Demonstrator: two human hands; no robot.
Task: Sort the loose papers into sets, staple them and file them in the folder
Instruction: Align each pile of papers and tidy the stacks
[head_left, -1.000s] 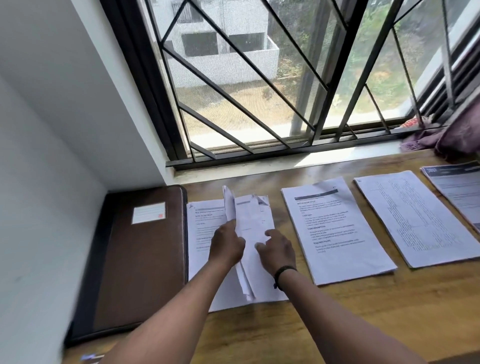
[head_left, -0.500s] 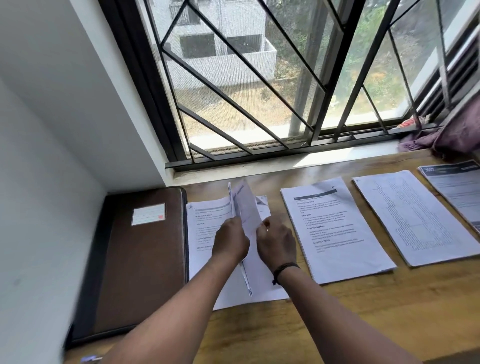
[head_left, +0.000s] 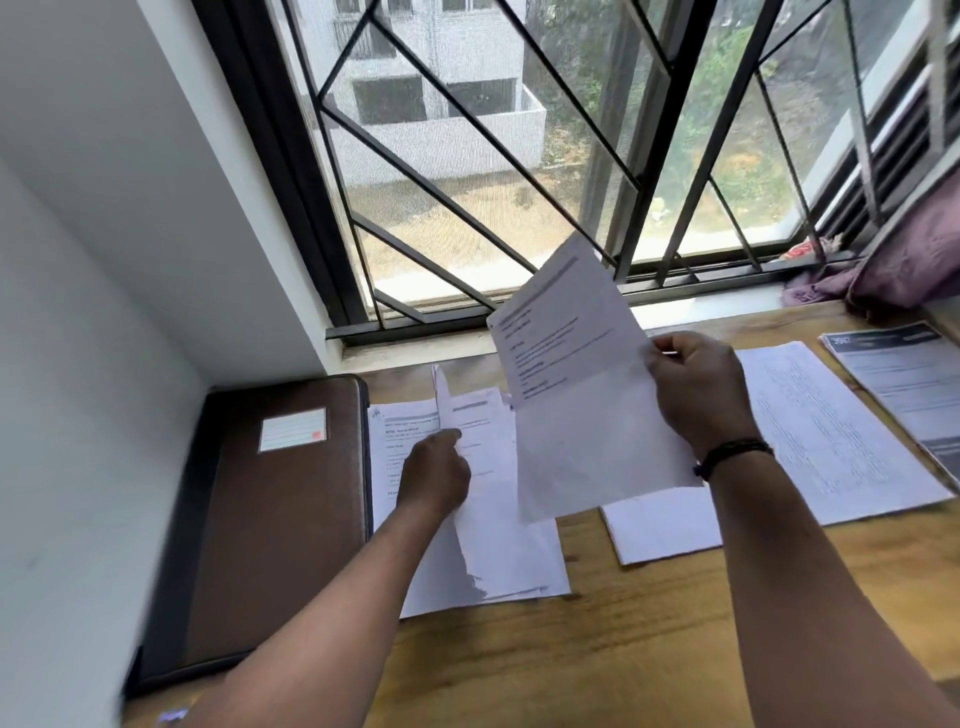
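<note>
Right hand (head_left: 698, 395) pinched a printed sheet (head_left: 582, 384) by its right edge, lifted clear of the wooden table (head_left: 649, 639), tilted. Left hand (head_left: 434, 475) fingers curled, pinching the raised edge of the loose paper stack (head_left: 498, 530) beside the closed brown folder (head_left: 275, 514). Sheet looked light, floppy, easily creased; best held at the edge, near mid-height. Sorted piles (head_left: 831, 441) lay to the right.

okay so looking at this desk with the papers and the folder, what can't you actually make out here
Head view only:
- Text on the lifted sheet: blurred by motion.
- Second pile: mostly hidden behind that sheet and the right hand.
- Left hand fingertips: hidden behind its own knuckles, on the leftmost pile.
- Dark-headed leaflet: cut by the right edge.
- Folder label: too small.
</note>
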